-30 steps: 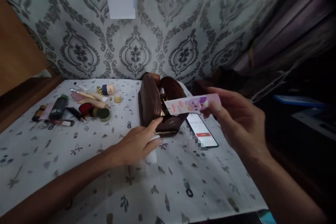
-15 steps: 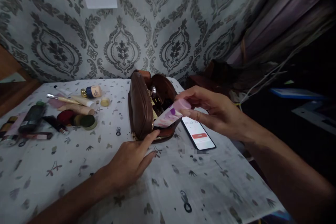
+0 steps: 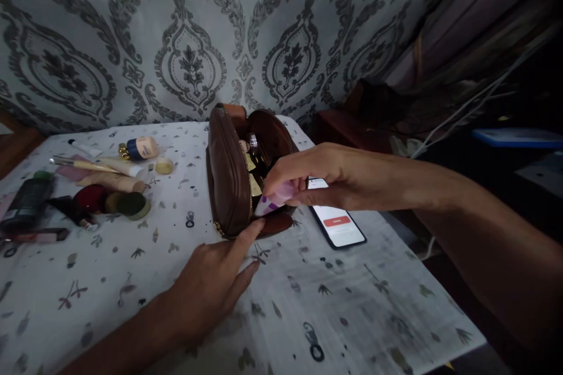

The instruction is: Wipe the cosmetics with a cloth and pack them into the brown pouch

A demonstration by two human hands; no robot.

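A brown zippered bag [image 3: 226, 179] stands open on the cloth-covered table, with several small items inside, one of them a silver-capped item [image 3: 253, 142]. My right hand [image 3: 303, 173] grips a white and purple tube [image 3: 267, 205] by its pink cap. The tube's lower part sits inside the bag's opening, partly hidden by the bag and my fingers. My left hand [image 3: 217, 278] rests at the bag's near edge, index finger stretched out and touching its rim, with nothing held in it. Just right of the bag lies a lit phone [image 3: 338, 225].
On the left lie a foundation bottle [image 3: 143, 148], a dark bottle [image 3: 27, 202], a green-lidded jar [image 3: 134, 205], a small yellowish pot [image 3: 164, 165] and several tubes and brushes. A patterned curtain [image 3: 237, 23] hangs behind. Cables and dark clutter lie beyond the table's right edge.
My right hand has moved left and down, lowering the tube deeper into the bag. My left hand stays at the rim. The view has shifted slightly.
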